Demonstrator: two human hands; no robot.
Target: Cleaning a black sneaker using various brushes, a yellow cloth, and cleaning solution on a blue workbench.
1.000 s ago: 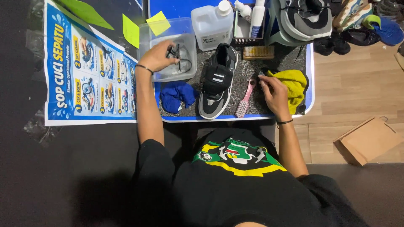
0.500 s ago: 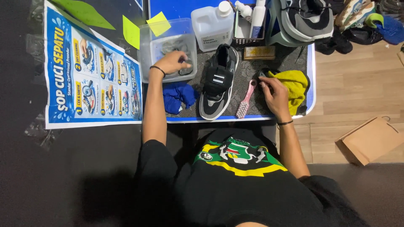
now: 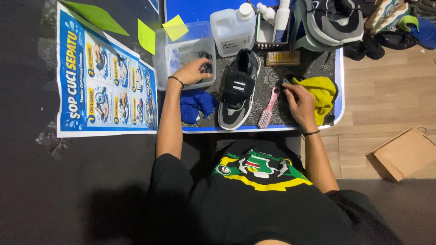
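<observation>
Left hand (image 3: pixel 193 71) grips a small dark item over the clear plastic tub (image 3: pixel 184 59); right hand (image 3: pixel 299 100) pinches the yellow cloth (image 3: pixel 323 90) beside the black sneaker (image 3: pixel 238 88): keep both grips firm.

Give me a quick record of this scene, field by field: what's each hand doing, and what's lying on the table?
Left hand: at the clear plastic tub, fingers on a small dark object at its edge
Right hand: resting on the yellow cloth
Centre of table: black and grey shoe, upright
Beside shoe: pink brush to its right, blue cloth to its left
Back of table: white jug, wooden brush
Floor: poster, cardboard box
</observation>
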